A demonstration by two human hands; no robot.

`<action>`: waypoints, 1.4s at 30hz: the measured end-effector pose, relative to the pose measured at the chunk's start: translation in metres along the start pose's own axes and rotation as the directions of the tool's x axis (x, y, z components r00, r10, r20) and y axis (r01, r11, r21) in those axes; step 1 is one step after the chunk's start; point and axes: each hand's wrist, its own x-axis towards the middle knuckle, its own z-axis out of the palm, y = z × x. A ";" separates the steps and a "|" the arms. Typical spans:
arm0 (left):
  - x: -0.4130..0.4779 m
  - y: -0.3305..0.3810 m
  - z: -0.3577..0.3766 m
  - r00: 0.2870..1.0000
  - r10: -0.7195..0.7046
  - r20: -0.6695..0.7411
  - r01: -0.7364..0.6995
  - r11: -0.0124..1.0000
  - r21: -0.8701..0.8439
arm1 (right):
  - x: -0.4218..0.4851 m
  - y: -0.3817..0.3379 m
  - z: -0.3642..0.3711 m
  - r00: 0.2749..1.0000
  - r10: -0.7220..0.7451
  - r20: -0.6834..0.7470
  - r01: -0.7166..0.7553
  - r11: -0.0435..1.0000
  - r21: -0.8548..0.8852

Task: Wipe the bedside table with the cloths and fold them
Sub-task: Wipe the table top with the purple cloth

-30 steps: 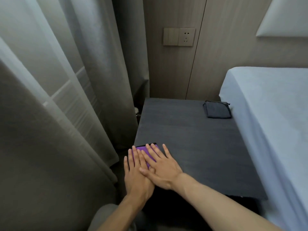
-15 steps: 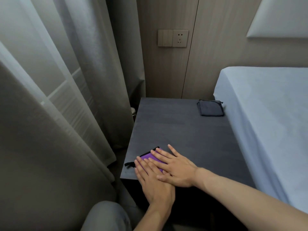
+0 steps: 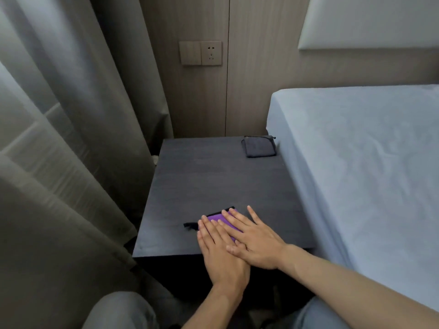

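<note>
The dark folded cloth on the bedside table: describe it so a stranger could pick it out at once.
Find the dark bedside table between the grey curtain and the bed. At its far right corner, against the bed's edge and near the wall, lies the dark folded cloth. Unlike the purple cloth at the near edge, it is charcoal grey and no hand touches it.

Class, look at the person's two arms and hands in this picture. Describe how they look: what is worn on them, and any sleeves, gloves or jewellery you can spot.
Both hands are bare: the left hand and the right hand wear no gloves, and no rings show. Both forearms are uncovered as far as the picture reaches, with no sleeve, watch or bracelet visible. Grey trouser fabric covers the knees at the bottom edge.
</note>
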 end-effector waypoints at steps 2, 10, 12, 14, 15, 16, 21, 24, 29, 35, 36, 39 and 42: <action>-0.002 0.008 0.003 0.999 0.050 0.004 -0.050 0.998 0.024 | -0.012 0.005 0.003 0.998 0.049 -0.029 -0.048 0.999 0.025; -0.003 0.035 0.014 0.975 0.218 0.034 -0.220 0.975 0.046 | -0.047 0.019 0.008 0.972 0.224 -0.071 -0.219 0.973 0.068; -0.002 0.041 0.015 0.958 0.282 0.054 -0.284 0.958 0.038 | -0.055 0.021 0.010 0.956 0.279 -0.091 -0.271 0.958 0.089; 0.000 0.046 0.015 0.936 0.344 0.078 -0.348 0.936 0.059 | -0.061 0.023 0.012 0.935 0.339 -0.107 -0.326 0.938 0.120; 0.003 0.048 0.018 0.923 0.375 0.091 -0.380 0.923 0.056 | -0.063 0.024 0.012 0.923 0.370 -0.109 -0.355 0.926 0.131; 0.006 0.051 0.019 0.907 0.405 0.111 -0.411 0.911 0.040 | -0.066 0.025 0.014 0.910 0.400 -0.112 -0.384 0.913 0.139; 0.024 0.066 0.017 0.753 0.606 0.255 -0.643 0.761 0.091 | -0.082 0.027 0.023 0.782 0.592 -0.195 -0.546 0.802 0.243; 0.027 0.079 0.017 0.703 0.664 0.257 -0.699 0.711 0.074 | -0.091 0.037 0.035 0.719 0.663 -0.209 -0.578 0.737 0.350; 0.032 0.100 0.016 0.612 0.729 0.307 -0.772 0.635 0.029 | -0.103 0.059 0.036 0.496 0.844 -0.203 -0.517 0.475 0.712; 0.041 0.099 0.016 0.586 0.759 0.286 -0.788 0.616 -0.020 | -0.086 0.087 0.036 0.326 0.944 -0.055 -0.525 0.229 0.820; 0.041 0.099 0.016 0.592 0.751 0.293 -0.785 0.620 -0.004 | -0.082 0.089 0.036 0.341 0.938 -0.059 -0.551 0.250 0.797; 0.043 0.101 0.016 0.644 0.691 0.327 -0.740 0.672 0.037 | -0.068 0.090 0.023 0.352 0.934 -0.068 -0.610 0.283 0.740; 0.054 0.104 0.016 0.670 0.662 0.336 -0.715 0.697 0.053 | -0.054 0.099 0.018 0.359 0.933 -0.026 -0.638 0.265 0.723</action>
